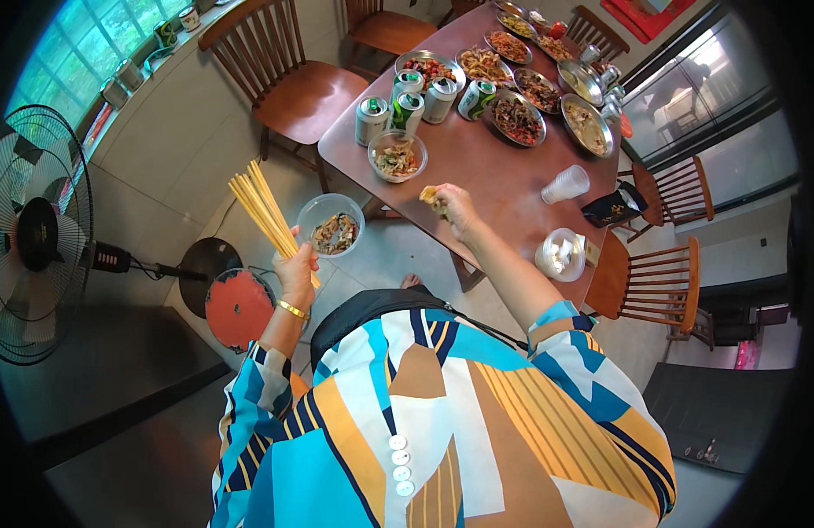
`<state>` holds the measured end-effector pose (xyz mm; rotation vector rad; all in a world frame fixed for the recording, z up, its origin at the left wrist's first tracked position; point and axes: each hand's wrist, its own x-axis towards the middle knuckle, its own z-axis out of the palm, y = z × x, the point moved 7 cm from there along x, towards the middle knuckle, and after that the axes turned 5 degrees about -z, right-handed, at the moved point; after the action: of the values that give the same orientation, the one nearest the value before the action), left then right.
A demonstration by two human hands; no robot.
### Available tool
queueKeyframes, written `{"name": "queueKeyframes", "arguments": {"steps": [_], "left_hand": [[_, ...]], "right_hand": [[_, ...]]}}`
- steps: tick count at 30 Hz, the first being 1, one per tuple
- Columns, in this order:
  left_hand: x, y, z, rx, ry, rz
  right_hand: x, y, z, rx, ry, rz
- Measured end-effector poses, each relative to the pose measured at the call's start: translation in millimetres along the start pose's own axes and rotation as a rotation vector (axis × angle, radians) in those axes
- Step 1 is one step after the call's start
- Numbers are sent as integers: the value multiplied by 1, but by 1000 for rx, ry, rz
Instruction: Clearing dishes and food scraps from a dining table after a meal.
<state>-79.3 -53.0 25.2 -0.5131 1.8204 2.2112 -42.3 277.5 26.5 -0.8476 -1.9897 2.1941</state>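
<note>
A bundle of wooden chopsticks (264,211) is gripped in my left hand (294,271), their long ends fanning up and away. Just beyond those fingers is a clear plastic bowl (355,245) with brown food scraps in it; whether the hand also supports the bowl, I cannot tell. My right hand (457,214) pinches a small crumpled yellowish-brown scrap (430,194) over the table's near edge. On the table (504,198), to the left of that hand, stands another clear bowl (396,178) holding food scraps, with several green and silver cans (407,113) behind it.
Plates of food (517,119) crowd the table's far part. Stacked clear cups (565,185), a black bag (615,204) and a tub of white pieces (561,254) are at the right. Wooden chairs (310,92) surround the table. A standing fan (39,233) and red-topped stool (238,308) are left.
</note>
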Motion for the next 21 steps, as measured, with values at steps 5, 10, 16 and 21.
{"name": "queueKeyframes", "arguments": {"steps": [5,10,16,21], "left_hand": [[3,8,14,-134,8,-9],[1,23,41,-84,-15,20],[-2,37,63,-51,7,20],[2,51,82,-46,-53,67]], "right_hand": [[51,15,-30,30,108,118],[82,10,-63,-106,174,-84],[87,2,-77,-498,119,-255],[73,-8,-77,-839,151,-387]]}}
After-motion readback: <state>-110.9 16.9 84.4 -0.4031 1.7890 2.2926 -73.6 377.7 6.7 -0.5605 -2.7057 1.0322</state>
